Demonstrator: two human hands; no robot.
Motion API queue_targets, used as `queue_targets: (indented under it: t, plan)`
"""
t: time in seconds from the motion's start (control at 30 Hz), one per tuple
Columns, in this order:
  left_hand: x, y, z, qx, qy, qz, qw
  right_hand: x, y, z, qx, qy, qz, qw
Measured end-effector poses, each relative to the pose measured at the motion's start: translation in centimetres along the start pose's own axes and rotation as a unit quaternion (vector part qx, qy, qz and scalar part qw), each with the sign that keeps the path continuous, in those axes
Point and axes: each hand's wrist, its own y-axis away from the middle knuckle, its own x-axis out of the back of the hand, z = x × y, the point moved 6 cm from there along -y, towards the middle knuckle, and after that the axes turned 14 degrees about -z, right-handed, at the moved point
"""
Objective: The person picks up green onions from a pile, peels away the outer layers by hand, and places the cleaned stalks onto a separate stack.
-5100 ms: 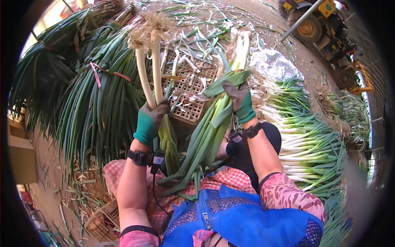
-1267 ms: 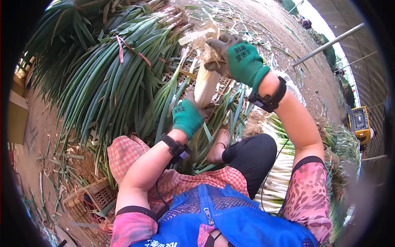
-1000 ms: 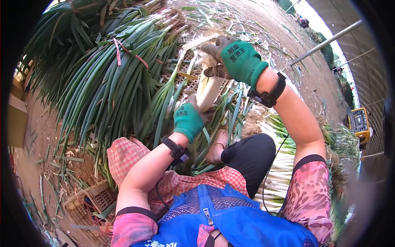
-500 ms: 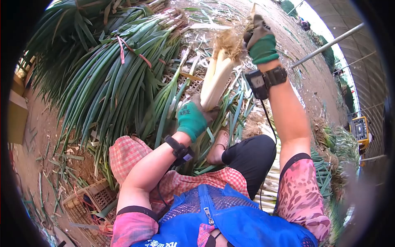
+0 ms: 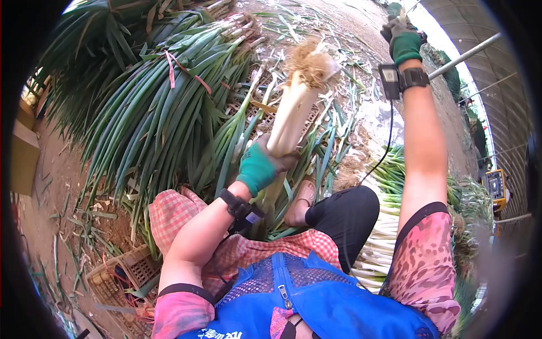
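My left hand (image 5: pixel 264 165), in a green and dark glove, is wrapped round a bundle of white-stemmed leeks (image 5: pixel 293 113). The bundle tilts upward, its brown roots (image 5: pixel 307 63) at the upper end. My right hand (image 5: pixel 402 37), in a similar glove, is raised far out at the upper right, apart from the bundle. Its fingers are bent and look closed near a small pale thing too blurred to name. A large heap of green leeks (image 5: pixel 164 107) with pink ties lies left of the held bundle.
A plastic crate (image 5: pixel 135 268) sits at the lower left. More white-stemmed leeks (image 5: pixel 381 237) lie right of my bent knee. A metal pole (image 5: pixel 466 55) slants at the upper right, above a yellow device (image 5: pixel 497 189). Leaf scraps cover the ground.
My right hand has moved up and right, away from the roots. The bundle in my left hand has shifted slightly and its root end has turned a little.
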Motion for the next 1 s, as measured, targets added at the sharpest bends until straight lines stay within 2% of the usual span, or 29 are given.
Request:
queue_targets:
  t: [0.03, 0.07, 0.1, 0.13, 0.17, 0.2, 0.23, 0.27, 0.3, 0.37, 0.4, 0.43, 0.47, 0.5, 0.53, 0.6, 0.63, 0.7, 0.77, 0.8, 0.9, 0.97, 1.0]
  plan:
    - [0.1, -0.3, -0.3, -0.005, 0.034, -0.006, 0.999, -0.7, 1.7, -1.1, 0.018, 0.259, -0.099, 0.961]
    - [0.7, -0.7, -0.4, -0.007, 0.064, -0.020, 0.998, -2.3, 3.6, -1.4, 0.033, 0.498, -0.195, 0.844]
    - [1.0, -0.8, 0.0, -0.012, 0.091, -0.032, 0.995, -4.1, 6.8, -1.2, 0.105, 0.303, -0.288, 0.902]
    - [1.3, -0.9, 0.4, -0.015, 0.118, -0.042, 0.992, -7.0, 10.6, -0.9, 0.104, 0.140, -0.376, 0.910]
    - [1.2, -0.6, 1.2, -0.035, 0.149, -0.052, 0.987, -10.7, 15.1, -0.9, 0.049, -0.060, -0.456, 0.887]
    - [1.1, -0.8, 1.1, -0.045, 0.187, -0.054, 0.980, -13.3, 19.0, -1.4, 0.000, -0.178, -0.498, 0.849]
    - [0.8, -1.0, 1.0, -0.056, 0.223, -0.057, 0.972, -15.1, 22.4, -2.5, -0.039, -0.242, -0.499, 0.832]
    - [0.7, -1.1, 1.0, -0.067, 0.259, -0.061, 0.962, -15.9, 25.4, -5.2, -0.116, -0.283, -0.484, 0.820]
    - [0.9, -1.3, 1.0, -0.068, 0.220, -0.059, 0.971, -16.2, 26.0, -5.8, -0.153, -0.294, -0.459, 0.824]
    - [1.0, -1.3, 0.2, -0.030, 0.287, -0.043, 0.957, -16.3, 26.9, -6.2, -0.223, -0.313, -0.408, 0.828]
    - [1.1, -1.5, -0.2, -0.012, 0.320, -0.035, 0.947, -17.0, 26.9, -6.2, -0.199, -0.329, -0.383, 0.840]
    - [1.2, -1.5, 0.6, -0.038, 0.335, -0.040, 0.941, -17.9, 27.1, -5.8, -0.173, -0.344, -0.357, 0.851]
    - [1.1, -1.5, 1.0, -0.065, 0.295, -0.055, 0.952, -18.3, 27.0, -5.5, -0.147, -0.358, -0.332, 0.860]
    - [0.9, -1.3, 1.5, -0.092, 0.254, -0.069, 0.960, -17.7, 26.8, -6.5, -0.103, -0.214, -0.340, 0.910]
    - [0.8, -1.0, 1.8, -0.117, 0.212, -0.084, 0.967, -17.7, 26.6, -6.6, -0.113, -0.196, -0.360, 0.905]
    - [0.6, -0.7, 1.7, -0.095, 0.204, -0.072, 0.972, -17.5, 26.3, -6.6, -0.133, -0.158, -0.402, 0.892]
    - [0.5, -0.6, 1.9, -0.086, 0.200, -0.065, 0.974, -16.4, 26.0, -7.8, -0.094, -0.069, -0.404, 0.907]
    - [0.5, -0.5, 2.1, -0.071, 0.167, -0.059, 0.982, -15.1, 24.4, -6.2, 0.105, 0.077, -0.309, 0.942]
    - [0.6, -0.5, 2.4, -0.059, 0.107, -0.060, 0.991, -12.5, 21.4, -8.0, 0.128, -0.022, -0.186, 0.974]
    - [0.4, -0.3, 2.6, -0.057, 0.111, -0.063, 0.990, -10.3, 19.5, -9.7, 0.047, -0.190, -0.110, 0.974]
    - [-0.6, 0.0, 2.9, -0.064, 0.114, -0.081, 0.988, -11.1, 17.5, -9.5, 0.028, -0.230, -0.184, 0.955]
    - [-1.2, -0.2, 1.9, -0.079, 0.115, -0.093, 0.986, -11.0, 15.4, -6.6, 0.036, -0.271, -0.163, 0.948]
    - [-0.8, -0.2, 2.2, -0.067, 0.112, -0.097, 0.987, -10.8, 14.2, -5.5, 0.050, -0.168, -0.150, 0.973]
